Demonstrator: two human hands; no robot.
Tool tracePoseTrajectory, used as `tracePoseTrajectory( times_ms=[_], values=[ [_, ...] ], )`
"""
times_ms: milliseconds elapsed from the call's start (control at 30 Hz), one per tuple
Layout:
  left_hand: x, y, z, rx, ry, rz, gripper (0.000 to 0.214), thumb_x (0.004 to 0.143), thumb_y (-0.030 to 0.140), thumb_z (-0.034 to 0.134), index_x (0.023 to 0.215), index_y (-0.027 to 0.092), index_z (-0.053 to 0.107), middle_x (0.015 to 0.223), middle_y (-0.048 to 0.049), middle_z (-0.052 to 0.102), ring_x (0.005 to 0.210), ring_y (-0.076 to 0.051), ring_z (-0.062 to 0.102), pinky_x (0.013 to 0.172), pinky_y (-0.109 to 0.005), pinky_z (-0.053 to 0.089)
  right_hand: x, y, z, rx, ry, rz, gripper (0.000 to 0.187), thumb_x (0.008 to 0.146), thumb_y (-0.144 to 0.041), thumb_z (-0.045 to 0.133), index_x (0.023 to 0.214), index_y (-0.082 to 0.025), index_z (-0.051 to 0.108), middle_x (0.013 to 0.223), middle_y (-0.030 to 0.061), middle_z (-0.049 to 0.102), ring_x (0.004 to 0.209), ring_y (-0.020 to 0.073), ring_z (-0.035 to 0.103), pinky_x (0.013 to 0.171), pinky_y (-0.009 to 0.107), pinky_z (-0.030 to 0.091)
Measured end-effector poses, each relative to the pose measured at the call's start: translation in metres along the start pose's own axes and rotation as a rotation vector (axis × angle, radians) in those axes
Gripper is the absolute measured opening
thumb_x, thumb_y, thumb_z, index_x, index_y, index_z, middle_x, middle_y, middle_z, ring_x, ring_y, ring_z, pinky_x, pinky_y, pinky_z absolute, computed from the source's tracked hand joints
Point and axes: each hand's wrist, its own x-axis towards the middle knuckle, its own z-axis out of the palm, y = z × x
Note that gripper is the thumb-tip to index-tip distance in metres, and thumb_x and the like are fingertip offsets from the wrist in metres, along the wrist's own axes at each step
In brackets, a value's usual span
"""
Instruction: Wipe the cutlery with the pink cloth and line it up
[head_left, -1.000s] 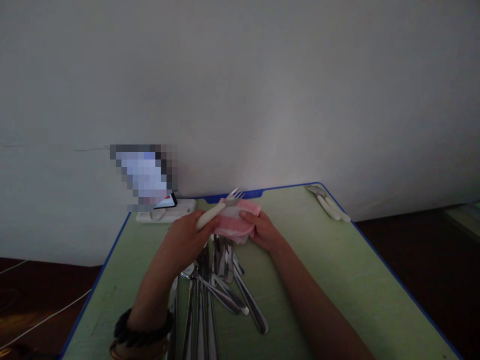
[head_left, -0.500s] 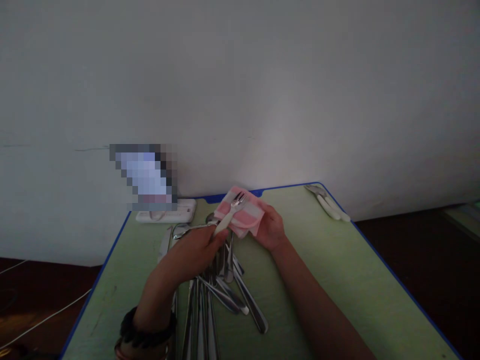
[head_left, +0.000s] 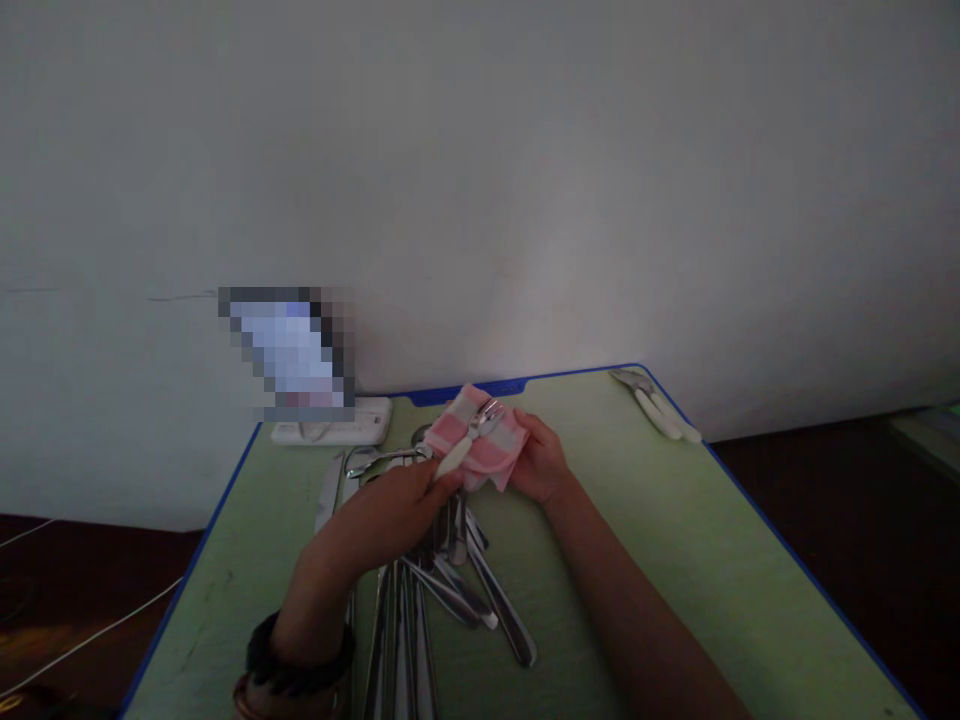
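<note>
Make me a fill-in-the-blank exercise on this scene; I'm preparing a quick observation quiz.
1. The left hand holds a fork by its ___ handle.
2. The right hand holds a checked cloth, white and ___.
3. The cutlery pile lies on a table with a ___ top and a blue edge.
Missing words: white; pink; green.

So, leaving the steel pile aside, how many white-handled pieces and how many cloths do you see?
Fork in left hand: 1
White-handled pieces at far corner: 2
Cloth in right hand: 1
Total: 4
</note>
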Motion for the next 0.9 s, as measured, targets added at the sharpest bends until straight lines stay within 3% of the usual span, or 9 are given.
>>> tracePoseTrajectory(
  times_ms=[333, 500, 767, 900],
  values=[
    [0.01, 0.002, 0.01, 0.107, 0.017, -0.086, 0.042, 0.088, 0.044, 0.028, 0.09, 0.018, 0.06, 0.098, -0.0132, 0.067, 0.091, -0.026, 0.061, 0.076, -0.034, 0.042, 0.003, 0.0, 0.005, 0.032, 0.082, -0.016, 0.016, 0.074, -0.022, 0.055, 0.084, -0.014, 0.065, 0.074, 0.0011, 0.071, 0.067, 0.0128, 0.064, 0.07, 0.024, 0.049],
    [0.012, -0.001, 0.01, 0.117, 0.041, -0.078, 0.04, 0.088, 0.043, 0.03, 0.09, 0.017, 0.06, 0.097, -0.0136, 0.066, 0.091, -0.026, 0.061, 0.077, -0.034, 0.041, 0.004, -0.001, 0.006, 0.043, 0.098, -0.003, 0.015, 0.073, -0.021, 0.055, 0.082, -0.015, 0.065, 0.077, 0.0025, 0.071, 0.072, 0.015, 0.065, 0.074, 0.028, 0.05],
    [0.009, -0.011, -0.001, 0.038, 0.278, -0.071, 0.028, 0.089, 0.041, 0.033, 0.09, 0.019, 0.05, 0.081, -0.0048, 0.062, 0.074, -0.019, 0.059, 0.06, -0.026, 0.038, 0.008, -0.005, 0.001, 0.094, 0.045, -0.055, 0.016, 0.077, -0.025, 0.052, 0.079, -0.015, 0.064, 0.078, 0.0027, 0.072, 0.075, 0.016, 0.066, 0.082, 0.031, 0.049],
    [0.007, -0.015, -0.006, 0.078, 0.304, 0.009, 0.024, 0.089, 0.037, 0.034, 0.085, 0.02, 0.05, 0.073, -0.0016, 0.059, 0.069, -0.017, 0.056, 0.058, -0.025, 0.035, 0.01, -0.003, 0.001, 0.092, 0.026, -0.026, 0.019, 0.08, -0.027, 0.049, 0.082, -0.015, 0.064, 0.08, 0.0038, 0.072, 0.077, 0.017, 0.066, 0.082, 0.033, 0.049]
  ],
)
